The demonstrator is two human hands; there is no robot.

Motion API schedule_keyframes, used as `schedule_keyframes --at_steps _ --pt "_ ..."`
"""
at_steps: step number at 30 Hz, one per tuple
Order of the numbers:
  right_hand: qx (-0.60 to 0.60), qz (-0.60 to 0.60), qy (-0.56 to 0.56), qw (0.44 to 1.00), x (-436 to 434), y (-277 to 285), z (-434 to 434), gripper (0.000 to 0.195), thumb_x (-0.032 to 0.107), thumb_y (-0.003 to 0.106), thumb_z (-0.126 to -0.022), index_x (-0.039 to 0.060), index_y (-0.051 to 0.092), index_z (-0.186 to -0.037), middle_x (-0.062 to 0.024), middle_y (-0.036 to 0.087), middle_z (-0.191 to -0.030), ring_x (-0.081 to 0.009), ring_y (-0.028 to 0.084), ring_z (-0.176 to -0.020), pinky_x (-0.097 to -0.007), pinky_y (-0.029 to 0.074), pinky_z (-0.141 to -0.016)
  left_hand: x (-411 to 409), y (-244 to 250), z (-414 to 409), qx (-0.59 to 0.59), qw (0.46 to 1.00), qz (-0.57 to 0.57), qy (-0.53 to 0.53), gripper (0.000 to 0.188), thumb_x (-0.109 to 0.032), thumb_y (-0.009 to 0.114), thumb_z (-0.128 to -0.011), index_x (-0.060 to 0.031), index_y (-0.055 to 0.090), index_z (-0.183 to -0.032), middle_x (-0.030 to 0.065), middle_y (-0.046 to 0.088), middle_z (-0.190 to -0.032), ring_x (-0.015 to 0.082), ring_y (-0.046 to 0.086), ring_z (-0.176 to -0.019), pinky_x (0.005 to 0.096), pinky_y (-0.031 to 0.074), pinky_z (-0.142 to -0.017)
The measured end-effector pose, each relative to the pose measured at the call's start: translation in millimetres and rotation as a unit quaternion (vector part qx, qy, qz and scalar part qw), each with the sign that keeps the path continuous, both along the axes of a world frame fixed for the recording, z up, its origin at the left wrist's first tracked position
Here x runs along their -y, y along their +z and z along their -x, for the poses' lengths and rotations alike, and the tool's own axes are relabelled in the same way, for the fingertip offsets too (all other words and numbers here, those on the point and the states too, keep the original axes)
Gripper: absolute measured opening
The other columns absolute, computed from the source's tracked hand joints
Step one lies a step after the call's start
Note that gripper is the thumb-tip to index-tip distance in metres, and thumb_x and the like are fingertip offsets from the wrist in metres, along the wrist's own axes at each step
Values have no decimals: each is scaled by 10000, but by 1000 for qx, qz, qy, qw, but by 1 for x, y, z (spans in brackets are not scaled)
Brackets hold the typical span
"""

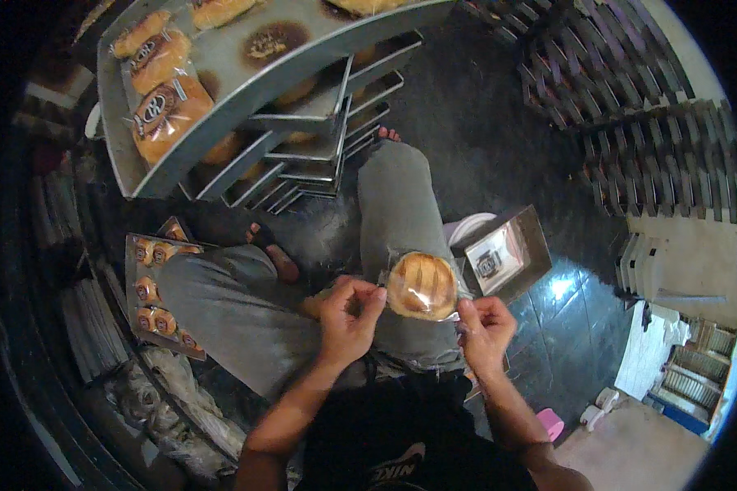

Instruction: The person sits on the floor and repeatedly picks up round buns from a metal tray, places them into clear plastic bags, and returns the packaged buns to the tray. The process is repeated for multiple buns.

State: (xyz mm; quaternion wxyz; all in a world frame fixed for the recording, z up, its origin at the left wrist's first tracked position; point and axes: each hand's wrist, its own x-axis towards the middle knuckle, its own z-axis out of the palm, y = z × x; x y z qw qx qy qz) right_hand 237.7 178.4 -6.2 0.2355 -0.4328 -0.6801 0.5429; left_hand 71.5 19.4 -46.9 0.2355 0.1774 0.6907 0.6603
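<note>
A round golden bun (422, 285) with scored lines sits in a clear plastic bag above my lap. My left hand (351, 313) pinches the bag's left edge between thumb and fingertips. On the opposite side, my right hand (486, 325) grips the bag's other edge near its lower corner. The bun's top faces up and the film over it shines. Just beyond my right hand, a shallow box (531, 239) holds a stack of clear printed bags (496, 259).
A large metal tray (233, 55) with bagged bread loaves (169, 116) tops a stack of trays (307, 147) ahead. Left of my leg, another tray (130, 270) carries several small wrapped buns (147, 288). Stacked dark trays (657, 159) stand at right; a pink object (549, 423) lies on the floor.
</note>
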Motion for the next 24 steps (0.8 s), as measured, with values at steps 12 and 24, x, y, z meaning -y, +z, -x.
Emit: schedule_keyframes --at_steps 12,24 --pt "-289 -355 344 819 -29 101 187 597 27 774 -822 3 541 -1371 -240 593 -1409 -399 565 -1345 -457 466 -1108 22 74 77 115 946 -221 208 319 -211 665 -999 -39 589 -1257 85 642 -1193 155 593 -1109 325 484 -933" --pt "-104 -595 382 700 -153 139 332 511 100 808 -684 87 664 -1174 -144 635 -1180 -378 526 -1251 -551 308 -1149 55 172 263 230 954 -29 188 428 -371 661 -946 -106 596 -1276 83 630 -1226 211 577 -1125 362 457 -932"
